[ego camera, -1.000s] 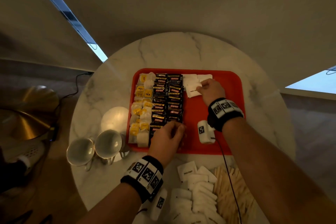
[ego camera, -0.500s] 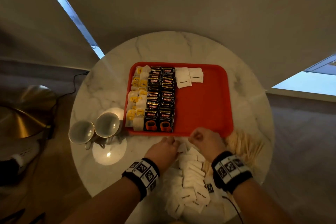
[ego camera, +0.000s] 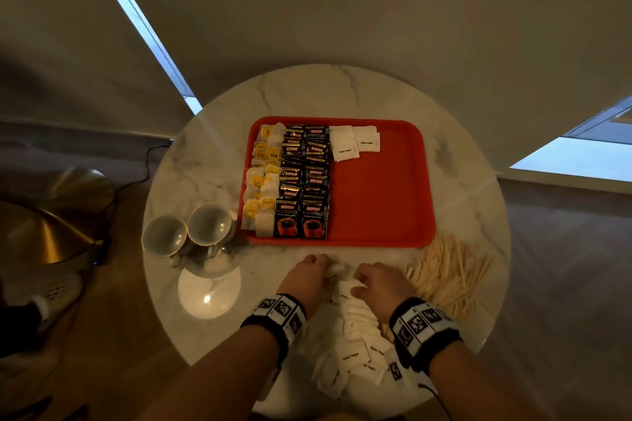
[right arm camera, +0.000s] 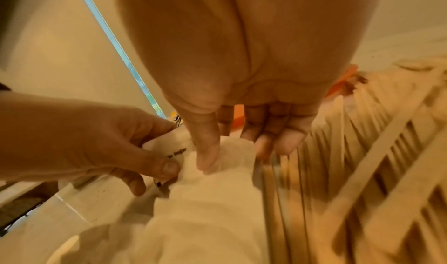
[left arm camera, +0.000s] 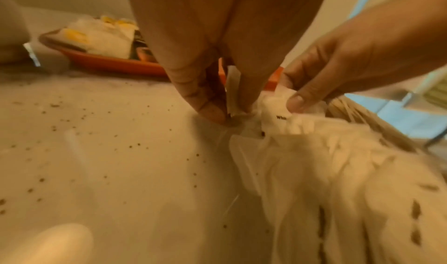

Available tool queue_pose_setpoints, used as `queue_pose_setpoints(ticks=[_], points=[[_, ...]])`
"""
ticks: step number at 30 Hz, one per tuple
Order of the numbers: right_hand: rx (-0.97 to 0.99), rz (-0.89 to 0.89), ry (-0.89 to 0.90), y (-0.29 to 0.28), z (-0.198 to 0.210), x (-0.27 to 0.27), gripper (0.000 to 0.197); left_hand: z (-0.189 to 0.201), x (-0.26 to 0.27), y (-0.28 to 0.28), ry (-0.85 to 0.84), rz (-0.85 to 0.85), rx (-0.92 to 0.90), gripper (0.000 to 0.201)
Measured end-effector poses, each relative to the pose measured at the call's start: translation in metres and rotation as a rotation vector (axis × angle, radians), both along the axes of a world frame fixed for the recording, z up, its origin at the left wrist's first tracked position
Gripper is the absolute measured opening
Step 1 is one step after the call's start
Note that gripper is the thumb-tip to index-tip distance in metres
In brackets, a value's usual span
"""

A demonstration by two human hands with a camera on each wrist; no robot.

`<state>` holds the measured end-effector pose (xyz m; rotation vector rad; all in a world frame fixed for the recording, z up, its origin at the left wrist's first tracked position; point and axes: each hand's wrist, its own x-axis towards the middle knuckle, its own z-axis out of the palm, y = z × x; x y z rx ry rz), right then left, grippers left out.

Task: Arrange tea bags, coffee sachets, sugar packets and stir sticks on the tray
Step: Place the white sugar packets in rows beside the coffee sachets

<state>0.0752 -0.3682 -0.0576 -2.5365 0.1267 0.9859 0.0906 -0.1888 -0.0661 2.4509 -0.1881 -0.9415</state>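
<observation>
Round and marble-topped, the table [ego camera: 219, 133] stands before pale blinds, with two cups [ego camera: 186, 232] at our left and a red tray [ego camera: 379, 202] in the middle. A second ago both our hands were over that tray, the right at the white packets in its far part and the left at the near end of the dark sachets; half a second ago they had already drawn back to the near heap, and now they are down in it. Our left hand [ego camera: 309, 278] pinches a sugar packet [left arm camera: 233, 90] between thumb and fingers, held on edge just above the marble. Our right hand [ego camera: 379, 285] pinches another packet [right arm camera: 232, 153] at the top of the pile of sugar packets [ego camera: 355, 349], thumb pressed on its face, fingers curled behind. Stir sticks [ego camera: 448, 278] lie heaped on the table just right of that pile, near the tray's near right corner. On the tray the tea bags [ego camera: 261, 181] fill the left column, their yellow tags reading "TEA"; beside them run two columns of coffee sachets [ego camera: 306, 181], black, printed "KOPIKO SUPREMO" with a cup pictured on the nearest pair. Two sugar packets [ego camera: 355, 143] lie at the tray's far edge, touching the coffee column, each marked "White Sugar"; since the earliest view we count them unmoved. The same words show on packets in the pile.
</observation>
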Motion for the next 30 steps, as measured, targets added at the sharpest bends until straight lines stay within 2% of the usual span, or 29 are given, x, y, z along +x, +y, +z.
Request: queue_pose_setpoints(ticks=[3,5,7,11,13,16,19,22,26,30], points=[[0.141,-0.118,0.003,-0.001,0.013,0.005,0.008,0.007,0.002,0.014,-0.011,0.199,-0.130,0.023],[0.204,-0.163,-0.021,0.000,0.026,0.013,0.004,0.013,0.006,0.021,-0.035,0.283,-0.208,0.032],[0.269,-0.173,-0.059,0.001,0.038,0.024,0.009,0.018,0.013,0.026,-0.041,0.375,-0.308,0.037],[0.376,-0.169,-0.096,0.009,0.058,0.046,0.016,0.035,0.033,0.021,0.101,0.635,-0.610,0.018],[0.425,-0.184,-0.102,0.012,0.065,0.055,0.018,0.045,0.042,0.014,0.194,0.722,-0.724,0.017],[0.468,-0.238,-0.150,0.016,0.069,0.069,0.013,0.049,0.049,0.008,0.303,0.738,-0.822,0.032],[0.442,-0.270,-0.209,0.018,0.068,0.083,0.011,0.045,0.051,0.006,0.353,0.728,-0.896,0.033],[0.447,-0.336,-0.292,0.017,0.063,0.091,0.013,0.038,0.057,0.003,0.306,0.761,-0.934,0.037],[0.529,-0.483,-0.200,0.018,0.058,0.094,0.013,0.036,0.069,-0.002,0.221,0.788,-0.918,0.041],[0.513,-0.571,-0.293,0.010,0.054,0.109,0.013,0.031,0.078,-0.006,0.172,0.869,-0.909,0.033]])
